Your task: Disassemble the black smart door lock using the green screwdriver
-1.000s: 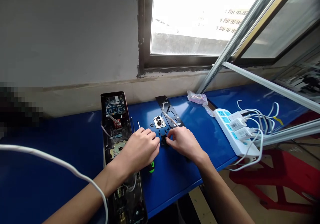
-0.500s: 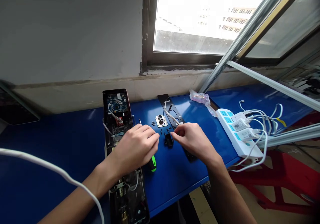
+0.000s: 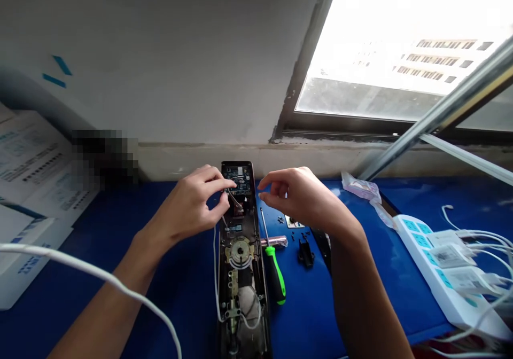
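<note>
A long black housing (image 3: 240,273) lies open on the blue table, showing a blue circuit board (image 3: 240,180) near its far end, a round metal part (image 3: 240,252) and white wiring. My left hand (image 3: 200,196) is over the housing's left edge, thumb and index finger apart around thin wires by the board; whether they touch is unclear. My right hand (image 3: 298,193) hovers right of the housing, fingers curled and apart, with nothing visible between them. A green and black screwdriver (image 3: 276,273) lies beside the housing. Right of it sit a small black bracket (image 3: 306,254) and several tiny screws.
A white power strip (image 3: 433,268) with plugged adapters and cables lies at the right. A plastic bag (image 3: 363,188) rests near the wall. White boxes (image 3: 36,241) stand at the left, and a white cable (image 3: 104,276) crosses the lower left foreground. A metal frame rises at the right.
The view has turned left. My left hand has moved to the housing's far end, uncovering the screwdriver and round part. My right hand has moved left, away from the black bracket.
</note>
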Available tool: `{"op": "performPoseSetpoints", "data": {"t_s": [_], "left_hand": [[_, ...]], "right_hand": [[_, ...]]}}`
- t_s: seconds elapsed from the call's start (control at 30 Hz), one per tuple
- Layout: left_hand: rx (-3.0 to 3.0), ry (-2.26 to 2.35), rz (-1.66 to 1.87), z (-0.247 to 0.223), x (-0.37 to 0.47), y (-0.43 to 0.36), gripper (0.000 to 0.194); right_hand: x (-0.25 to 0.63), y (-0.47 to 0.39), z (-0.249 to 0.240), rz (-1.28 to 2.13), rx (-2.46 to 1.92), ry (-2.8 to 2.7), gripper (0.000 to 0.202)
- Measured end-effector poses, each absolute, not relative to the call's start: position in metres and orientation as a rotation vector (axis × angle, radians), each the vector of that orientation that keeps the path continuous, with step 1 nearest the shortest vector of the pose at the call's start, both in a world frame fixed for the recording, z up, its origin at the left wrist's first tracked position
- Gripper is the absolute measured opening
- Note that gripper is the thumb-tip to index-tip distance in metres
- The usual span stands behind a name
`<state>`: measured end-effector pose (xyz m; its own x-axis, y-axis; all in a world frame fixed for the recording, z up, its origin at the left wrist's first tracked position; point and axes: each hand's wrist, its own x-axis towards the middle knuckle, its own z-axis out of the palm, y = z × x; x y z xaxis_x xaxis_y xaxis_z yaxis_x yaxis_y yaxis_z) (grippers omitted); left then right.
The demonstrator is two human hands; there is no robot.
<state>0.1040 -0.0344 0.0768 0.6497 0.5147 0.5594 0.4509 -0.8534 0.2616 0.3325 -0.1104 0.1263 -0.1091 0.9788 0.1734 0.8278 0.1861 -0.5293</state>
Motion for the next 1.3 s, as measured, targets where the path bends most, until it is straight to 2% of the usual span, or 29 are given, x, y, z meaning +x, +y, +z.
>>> {"op": "performPoseSetpoints", "data": {"t_s": [0.23,0.37,0.77,1.3], "left_hand": [[2.803,0.742,0.796,0.071,0.103,-0.028,0.033],[2.798,0.781,0.719,0.072,0.105,-0.029,0.023],[2.754,0.857,0.892,0.064,0.110,-0.024,0.014],[2.698,0.878,1.000,0.066,0.117,-0.028,0.019]], "right_hand": [[0.315,-0.101,0.109,0.495,-1.643,-2.201,0.021],[0.315,-0.097,0.102,0.503,-1.647,-2.240,0.022],[0.307,-0.095,0.098,0.476,-1.581,-2.268,0.017],[0.307,-0.093,0.091,0.430,-1.403,-2.304,0.013]]}}
